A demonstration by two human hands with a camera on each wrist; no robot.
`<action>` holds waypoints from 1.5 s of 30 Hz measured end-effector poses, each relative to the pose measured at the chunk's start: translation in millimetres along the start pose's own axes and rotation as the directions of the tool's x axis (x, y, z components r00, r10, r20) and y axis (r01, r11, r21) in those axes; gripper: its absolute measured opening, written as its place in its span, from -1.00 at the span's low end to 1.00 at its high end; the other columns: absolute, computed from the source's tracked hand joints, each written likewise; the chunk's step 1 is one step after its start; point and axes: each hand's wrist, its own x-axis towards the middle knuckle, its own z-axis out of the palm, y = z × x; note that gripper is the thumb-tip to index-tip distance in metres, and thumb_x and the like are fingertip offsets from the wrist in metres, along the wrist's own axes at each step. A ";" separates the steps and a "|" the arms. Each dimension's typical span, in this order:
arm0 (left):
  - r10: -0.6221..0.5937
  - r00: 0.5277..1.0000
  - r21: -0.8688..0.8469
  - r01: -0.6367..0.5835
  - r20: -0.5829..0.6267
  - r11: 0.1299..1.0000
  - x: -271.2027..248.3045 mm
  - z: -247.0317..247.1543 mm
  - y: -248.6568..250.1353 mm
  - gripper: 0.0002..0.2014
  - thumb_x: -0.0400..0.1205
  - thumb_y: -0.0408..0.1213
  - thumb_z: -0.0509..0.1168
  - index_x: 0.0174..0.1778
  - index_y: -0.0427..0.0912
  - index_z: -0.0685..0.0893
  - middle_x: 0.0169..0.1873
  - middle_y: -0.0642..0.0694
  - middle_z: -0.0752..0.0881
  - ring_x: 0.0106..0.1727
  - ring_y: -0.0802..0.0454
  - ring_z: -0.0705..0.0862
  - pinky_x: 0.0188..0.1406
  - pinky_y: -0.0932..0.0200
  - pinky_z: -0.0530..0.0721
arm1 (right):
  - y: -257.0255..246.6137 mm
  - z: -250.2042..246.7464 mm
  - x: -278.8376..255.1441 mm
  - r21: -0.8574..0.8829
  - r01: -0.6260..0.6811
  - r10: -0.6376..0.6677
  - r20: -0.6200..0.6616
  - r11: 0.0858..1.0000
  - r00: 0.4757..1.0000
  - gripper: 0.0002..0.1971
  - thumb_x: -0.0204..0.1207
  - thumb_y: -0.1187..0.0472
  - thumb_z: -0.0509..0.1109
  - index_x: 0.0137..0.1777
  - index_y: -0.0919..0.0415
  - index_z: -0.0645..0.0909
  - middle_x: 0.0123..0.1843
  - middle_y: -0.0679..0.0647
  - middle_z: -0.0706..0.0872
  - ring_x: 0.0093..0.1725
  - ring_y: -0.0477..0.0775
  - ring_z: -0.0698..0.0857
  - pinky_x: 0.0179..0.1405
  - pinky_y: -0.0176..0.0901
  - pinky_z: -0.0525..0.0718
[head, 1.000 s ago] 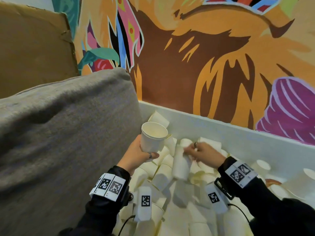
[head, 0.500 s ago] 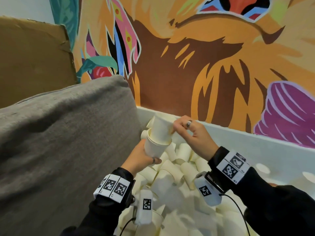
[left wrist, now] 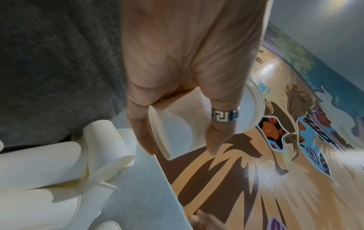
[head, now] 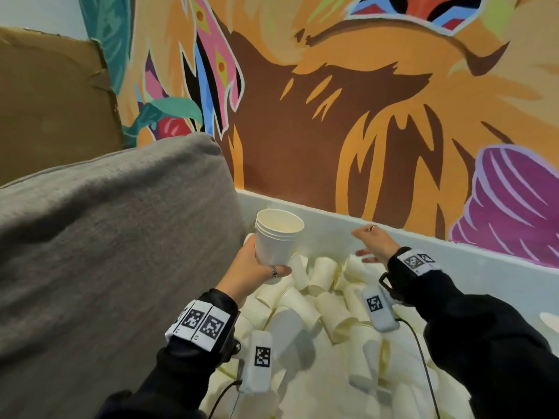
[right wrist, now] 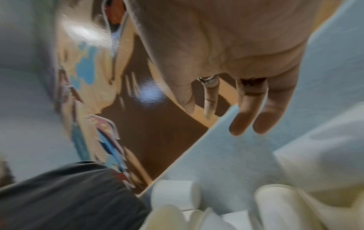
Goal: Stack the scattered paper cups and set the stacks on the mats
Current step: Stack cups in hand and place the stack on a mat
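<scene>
My left hand [head: 257,267] grips a short stack of white paper cups [head: 276,237] upright, mouth up, above a heap of loose cups. The left wrist view shows the fingers and ringed thumb curled round the stack [left wrist: 177,123] from below. Off to the right, my right hand [head: 373,241] hovers above the heap with straight, spread fingers and holds nothing; the right wrist view, blurred, shows its fingers [right wrist: 244,118] bare. Loose white cups [head: 317,300] lie on their sides in a pile under both hands. No mat is in view.
A grey cushion [head: 106,252] rises close on the left of the cups. A white ledge [head: 438,261] runs behind the heap, under a painted mural wall [head: 332,116]. A brown cardboard sheet [head: 51,95] stands at the far left.
My right hand picked a cup from the heap, pushed it into the left hand's cup, let go and drew away to the right. The left hand's stack has risen slightly.
</scene>
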 end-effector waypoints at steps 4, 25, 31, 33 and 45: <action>0.021 1.000 -0.004 -0.021 0.007 1.000 7.7 7.2 1.8 -0.46 0.36 -0.47 0.54 0.22 -0.09 0.55 0.11 -0.16 0.69 0.14 -0.08 0.68 0.13 -0.06 0.70 | 41.9 -9.7 31.3 -0.058 -0.155 0.153 -0.046 0.986 0.987 -0.68 0.64 0.06 0.23 0.30 0.21 0.43 0.26 0.17 0.51 -0.22 0.15 0.69 -0.22 -0.05 0.66; -0.006 0.999 0.040 0.005 0.032 0.999 15.5 29.7 -1.5 -0.44 0.38 -0.46 0.53 0.25 -0.14 0.48 0.08 -0.14 0.67 0.07 0.01 0.66 -0.03 0.20 0.65 | 37.0 -38.7 19.6 0.442 -0.074 0.143 -0.126 0.894 0.982 -0.95 0.58 0.24 0.35 -0.08 0.19 0.54 -0.10 0.10 0.57 -0.24 0.09 0.65 -0.28 -0.11 0.69; 0.000 0.999 0.066 -0.003 0.048 0.998 14.9 33.3 0.2 -0.43 0.37 -0.44 0.55 0.25 -0.14 0.48 0.08 -0.11 0.67 0.07 0.03 0.66 -0.08 0.22 0.62 | -21.0 -33.2 -28.9 0.173 0.529 -0.437 -0.387 0.831 0.812 -0.80 0.67 0.17 0.18 0.09 0.16 0.63 0.08 0.17 0.60 -0.21 -0.08 0.60 -0.22 -0.35 0.60; 0.000 0.999 0.081 -0.004 0.051 0.997 14.9 34.3 0.1 -0.41 0.36 -0.42 0.55 0.27 -0.15 0.48 0.09 -0.12 0.67 0.09 0.01 0.66 -0.07 0.21 0.63 | -33.5 -28.1 -48.5 0.091 0.672 -0.580 -0.430 0.735 0.692 -0.81 0.69 0.19 0.16 -0.08 0.04 0.60 0.05 0.12 0.56 -0.16 -0.05 0.56 -0.23 -0.43 0.54; 0.019 0.997 0.114 -0.028 0.076 0.993 4.8 42.6 12.6 -0.42 0.36 -0.44 0.55 0.26 -0.18 0.47 0.08 -0.15 0.65 0.03 0.00 0.64 -0.01 0.10 0.65 | -40.1 14.1 -93.1 0.034 0.888 -0.856 -0.255 0.458 0.451 -0.52 0.65 -0.06 0.06 -0.38 0.22 0.54 -0.25 0.05 0.54 -0.15 0.04 0.52 -0.06 -0.02 0.46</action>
